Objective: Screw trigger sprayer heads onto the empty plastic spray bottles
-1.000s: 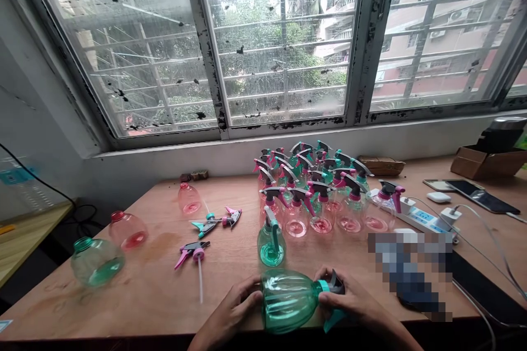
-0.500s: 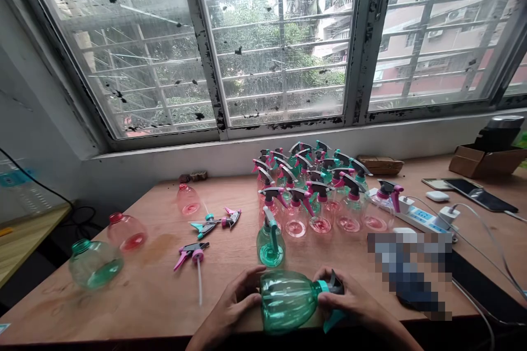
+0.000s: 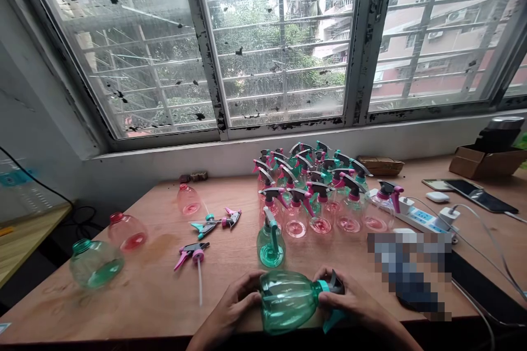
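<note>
A green spray bottle [image 3: 287, 303] lies on its side between my hands at the table's front edge, its base to the left. My left hand [image 3: 244, 299] is closed around the base end. My right hand [image 3: 341, 292] grips the neck, with fingers round the teal collar and the dark spray head; the teal trigger points down below it. Just behind stands another green spray bottle [image 3: 270, 244], upright with its head on. To the left lie loose spray heads, one pink and black [image 3: 192, 253] with its tube toward me and a teal one [image 3: 205, 226].
Many assembled spray bottles [image 3: 319, 197] stand grouped by the window wall. At left are headless bottles, a green one [image 3: 96, 266] and pink ones [image 3: 127, 230]. On the right are a power strip [image 3: 424, 219] with cables, phones [image 3: 480, 194] and a cardboard box [image 3: 486, 162].
Almost nothing differs. Both hands keep their hold on the green spray bottle, and the other bottles and loose heads stay where they were.
</note>
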